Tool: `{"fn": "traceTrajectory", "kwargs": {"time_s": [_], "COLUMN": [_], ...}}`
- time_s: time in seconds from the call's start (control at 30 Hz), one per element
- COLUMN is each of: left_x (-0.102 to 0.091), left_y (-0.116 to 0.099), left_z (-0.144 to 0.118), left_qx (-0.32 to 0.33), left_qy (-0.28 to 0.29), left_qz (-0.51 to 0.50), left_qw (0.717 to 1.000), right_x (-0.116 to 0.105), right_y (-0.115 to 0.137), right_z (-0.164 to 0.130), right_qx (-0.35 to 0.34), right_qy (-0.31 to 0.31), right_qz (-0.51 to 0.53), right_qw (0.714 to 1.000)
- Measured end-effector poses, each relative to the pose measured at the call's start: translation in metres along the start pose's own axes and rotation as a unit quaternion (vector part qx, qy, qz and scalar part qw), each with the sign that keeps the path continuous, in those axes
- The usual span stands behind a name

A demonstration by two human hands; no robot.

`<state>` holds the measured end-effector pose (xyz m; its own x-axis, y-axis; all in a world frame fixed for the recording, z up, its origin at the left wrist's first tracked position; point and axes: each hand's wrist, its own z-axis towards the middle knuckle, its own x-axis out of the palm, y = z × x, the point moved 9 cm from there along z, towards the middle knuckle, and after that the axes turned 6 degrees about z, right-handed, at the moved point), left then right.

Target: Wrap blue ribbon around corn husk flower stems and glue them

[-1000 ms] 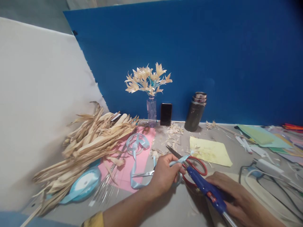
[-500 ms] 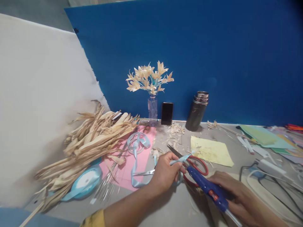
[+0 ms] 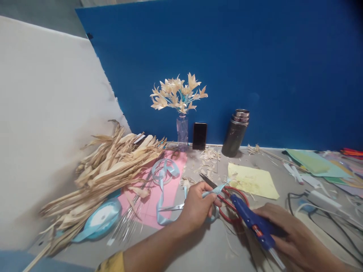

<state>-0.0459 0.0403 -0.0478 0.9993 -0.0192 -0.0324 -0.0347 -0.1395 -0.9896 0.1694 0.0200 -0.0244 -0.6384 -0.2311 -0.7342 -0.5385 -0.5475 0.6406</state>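
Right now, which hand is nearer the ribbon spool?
Left. The left hand lies to the right of the spool, across the pink paper; the right hand, holding the glue gun, is farther right.

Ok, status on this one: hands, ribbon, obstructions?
Left hand pinching light blue ribbon. Right hand gripping blue glue gun. Red scissors lying beneath the nozzle.

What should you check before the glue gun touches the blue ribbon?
1. Left hand pinches the light blue ribbon: ok.
2. Right hand has a grip on the blue glue gun: ok.
3. Nozzle points at the ribbon end: ok.
4. Fingers clear of the nozzle: cannot tell.
5. Red scissors lie right under the work: not ok.
6. Glue gun hot: cannot tell.
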Motion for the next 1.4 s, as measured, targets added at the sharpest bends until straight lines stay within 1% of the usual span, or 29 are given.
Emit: {"fn": "traceTrajectory", "kwargs": {"time_s": [0.1, 0.17, 0.23, 0.3, 0.37, 0.43, 0.47, 0.5, 0.53, 0.57, 0.6, 0.63, 0.67, 0.73, 0.8, 0.83, 0.87, 0.93, 1.0, 1.07, 1.13, 1.23, 1.3, 1.4], "left_x": [0.000, -0.001, 0.000, 0.003, 0.009, 0.015, 0.019, 0.023, 0.026, 0.029, 0.032, 0.034, 0.036, 0.039, 0.042, 0.044, 0.045, 0.047, 0.048, 0.048, 0.046, 0.042, 0.042, 0.042], "left_y": [-0.001, -0.003, -0.003, -0.003, -0.001, 0.001, 0.003, 0.003, 0.003, 0.003, 0.002, 0.002, 0.001, -0.001, -0.003, -0.004, -0.005, -0.007, -0.009, -0.009, -0.008, -0.009, -0.011, -0.014], "left_z": [-0.001, -0.001, -0.001, -0.002, -0.003, -0.004, -0.005, -0.006, -0.008, -0.009, -0.011, -0.012, -0.014, -0.017, -0.020, -0.022, -0.024, -0.027, -0.029, -0.030, -0.028, -0.026, -0.026, -0.027], "left_qx": [-0.007, -0.009, -0.010, -0.011, -0.019, -0.035, -0.046, -0.057, -0.066, -0.073, -0.078, -0.081, -0.084, -0.087, -0.090, -0.094, -0.097, -0.103, -0.105, -0.102, -0.089, -0.051, -0.026, -0.010], "left_qy": [0.000, 0.000, 0.005, 0.021, 0.050, 0.086, 0.105, 0.123, 0.141, 0.158, 0.172, 0.185, 0.196, 0.214, 0.234, 0.243, 0.252, 0.267, 0.281, 0.281, 0.261, 0.218, 0.200, 0.188], "left_qz": [-0.005, -0.008, -0.017, -0.034, -0.063, -0.101, -0.120, -0.135, -0.148, -0.158, -0.166, -0.172, -0.177, -0.185, -0.194, -0.199, -0.203, -0.211, -0.215, -0.210, -0.190, -0.141, -0.109, -0.083], "left_qw": [1.000, 1.000, 1.000, 0.999, 0.997, 0.991, 0.986, 0.981, 0.977, 0.972, 0.968, 0.964, 0.961, 0.955, 0.948, 0.945, 0.941, 0.935, 0.929, 0.931, 0.942, 0.965, 0.973, 0.979], "right_x": [-0.023, -0.039, -0.052, -0.058, -0.062, -0.067, -0.070, -0.072, -0.070, -0.061, -0.048, -0.033, -0.019, 0.006, 0.025, 0.031, 0.036, 0.042, 0.043, 0.042, 0.041, 0.041, 0.039, 0.038], "right_y": [-0.025, -0.049, -0.076, -0.095, -0.099, -0.087, -0.076, -0.065, -0.053, -0.043, -0.035, -0.024, -0.011, 0.007, 0.016, 0.018, 0.018, 0.017, 0.013, 0.009, 0.006, 0.003, 0.001, 0.000], "right_z": [-0.008, -0.014, -0.020, -0.024, -0.024, -0.022, -0.020, -0.017, -0.013, -0.008, -0.002, 0.005, 0.012, 0.025, 0.034, 0.037, 0.039, 0.041, 0.040, 0.039, 0.037, 0.034, 0.032, 0.032], "right_qx": [0.021, 0.064, 0.126, 0.160, 0.154, 0.136, 0.134, 0.140, 0.153, 0.176, 0.210, 0.228, 0.230, 0.231, 0.221, 0.217, 0.213, 0.207, 0.203, 0.204, 0.212, 0.235, 0.246, 0.242], "right_qy": [-0.047, -0.073, -0.079, -0.065, -0.065, -0.094, -0.117, -0.137, -0.154, -0.135, -0.115, -0.093, -0.087, -0.083, -0.083, -0.082, -0.083, -0.083, -0.097, -0.123, -0.151, -0.190, -0.220, -0.243], "right_qz": [-0.080, -0.161, -0.236, -0.274, -0.287, -0.282, -0.264, -0.223, -0.150, -0.058, 0.035, 0.133, 0.237, 0.415, 0.527, 0.562, 0.587, 0.616, 0.629, 0.634, 0.639, 0.640, 0.636, 0.625], "right_qw": [0.995, 0.982, 0.960, 0.946, 0.943, 0.945, 0.948, 0.955, 0.965, 0.973, 0.970, 0.960, 0.940, 0.876, 0.816, 0.794, 0.776, 0.755, 0.744, 0.736, 0.724, 0.707, 0.698, 0.702]}}
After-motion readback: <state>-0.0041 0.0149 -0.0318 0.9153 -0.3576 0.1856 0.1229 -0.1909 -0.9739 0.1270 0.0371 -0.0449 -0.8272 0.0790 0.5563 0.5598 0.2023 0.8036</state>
